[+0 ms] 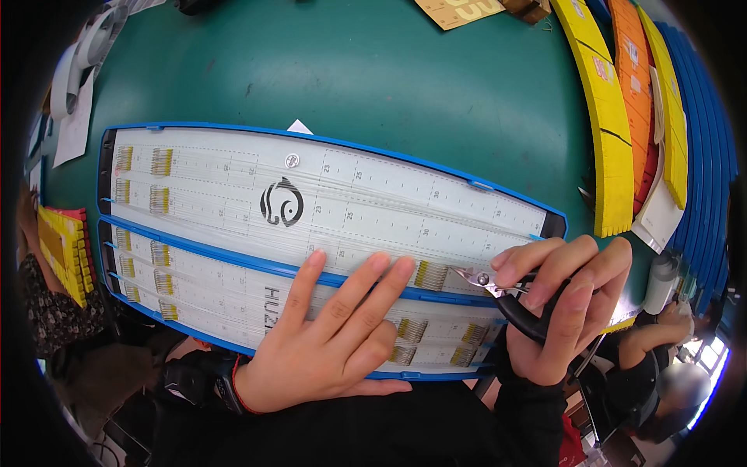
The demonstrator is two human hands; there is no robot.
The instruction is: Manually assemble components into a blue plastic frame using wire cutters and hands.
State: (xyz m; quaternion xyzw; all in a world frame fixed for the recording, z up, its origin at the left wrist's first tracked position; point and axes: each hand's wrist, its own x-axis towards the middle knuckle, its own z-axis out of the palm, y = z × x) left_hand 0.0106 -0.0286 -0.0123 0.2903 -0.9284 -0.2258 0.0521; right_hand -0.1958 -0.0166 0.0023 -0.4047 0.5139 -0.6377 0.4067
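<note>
A long blue-edged case [264, 315] lies unfolded in front of me, its two white inner panels printed with scale marks. Fine clear lines run along it between clusters of yellowish spring-like pins [161, 162]. My left hand [331, 335] rests palm down across the near panel, fingers spread, fingertips reaching past the blue hinge. In my right hand [564, 303] is a pair of small black-handled nippers [498, 289]. Their metal tips point left, close to a pin cluster [432, 275] on the far panel; whether they touch it or a line I cannot tell.
Yellow [599, 117] and orange strips [632, 93] stand at the right beside blue stacked pieces [700, 156]. Yellow pieces [62, 249] lie at the left edge. A green tabletop [350, 70] stretches beyond the case. Another person [661, 373] sits at the lower right.
</note>
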